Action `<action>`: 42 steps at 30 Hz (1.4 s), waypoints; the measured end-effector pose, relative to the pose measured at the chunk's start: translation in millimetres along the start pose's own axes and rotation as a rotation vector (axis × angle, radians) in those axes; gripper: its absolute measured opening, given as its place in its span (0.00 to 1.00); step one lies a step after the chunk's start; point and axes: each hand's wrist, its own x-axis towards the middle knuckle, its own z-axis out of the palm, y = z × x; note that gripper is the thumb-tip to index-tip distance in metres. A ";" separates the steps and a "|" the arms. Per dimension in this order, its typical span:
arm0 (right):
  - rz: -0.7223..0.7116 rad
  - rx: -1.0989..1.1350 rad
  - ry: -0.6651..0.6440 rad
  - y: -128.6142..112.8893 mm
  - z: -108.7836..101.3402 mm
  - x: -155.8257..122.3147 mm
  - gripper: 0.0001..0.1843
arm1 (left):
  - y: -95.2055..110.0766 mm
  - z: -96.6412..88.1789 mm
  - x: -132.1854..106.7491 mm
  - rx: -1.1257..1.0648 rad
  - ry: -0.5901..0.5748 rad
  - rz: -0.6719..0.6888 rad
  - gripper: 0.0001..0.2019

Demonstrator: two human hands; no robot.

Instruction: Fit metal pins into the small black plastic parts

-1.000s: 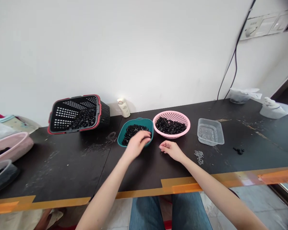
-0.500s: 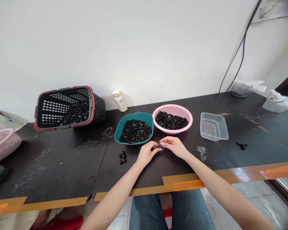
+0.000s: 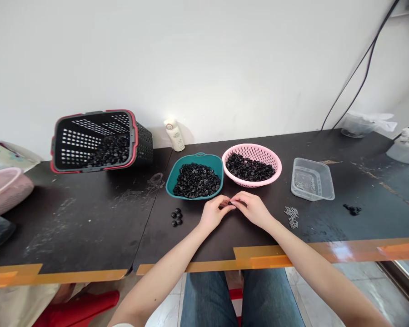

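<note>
My left hand (image 3: 214, 212) and my right hand (image 3: 252, 208) meet over the dark table, fingertips pinched together around a small black part (image 3: 229, 203). Fingers cover most of it, so its exact shape is hidden. Just beyond the hands stand a teal basin (image 3: 170, 185) and a pink basket (image 3: 277, 166), both filled with small black round parts. Several black round caps (image 3: 176, 215) lie left of my left hand. On the right is a loose pile of small metal pins or screws (image 3: 292, 216), near a clear plastic tub (image 3: 328, 192) with a few more inside.
A black basket with a red rim (image 3: 135, 136) leans at the back left, holding black parts. A white bottle (image 3: 175, 136) stands by the wall. Small black bits (image 3: 352, 209) lie at right. Pink basket (image 3: 12, 193) at far left. Orange tape (image 3: 269, 262) lines the front edge.
The view has shifted slightly. Both hands have drawn closer together at the fingertips, and the small black part between them shows more clearly. The containers and piles look unchanged.
</note>
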 end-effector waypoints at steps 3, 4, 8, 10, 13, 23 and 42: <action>-0.054 -0.049 0.010 -1.4 -1.4 0.2 0.07 | -0.1 2.3 1.2 -0.147 0.000 -0.091 0.12; -0.061 -0.057 0.014 -2.0 -2.0 0.2 0.07 | -0.1 2.8 1.5 -0.172 0.007 -0.113 0.11; -0.065 -0.026 0.023 -3.4 -4.4 0.1 0.08 | 0.3 3.6 0.7 -0.229 0.018 -0.145 0.11; -0.045 0.033 0.025 -1.8 -5.0 0.1 0.07 | 0.1 4.0 -0.3 -0.237 0.005 -0.136 0.11; 0.036 0.169 0.027 4.9 -4.0 0.9 0.05 | -1.5 4.7 -1.4 -0.248 -0.009 -0.132 0.12; 0.226 0.299 0.034 0.8 -0.8 -0.7 0.08 | -7.5 5.8 1.0 -0.459 -0.025 -0.210 0.17; 0.471 -0.080 -0.213 40.8 -34.2 135.7 0.16 | -14.0 8.0 -0.1 -0.443 0.038 -0.163 0.16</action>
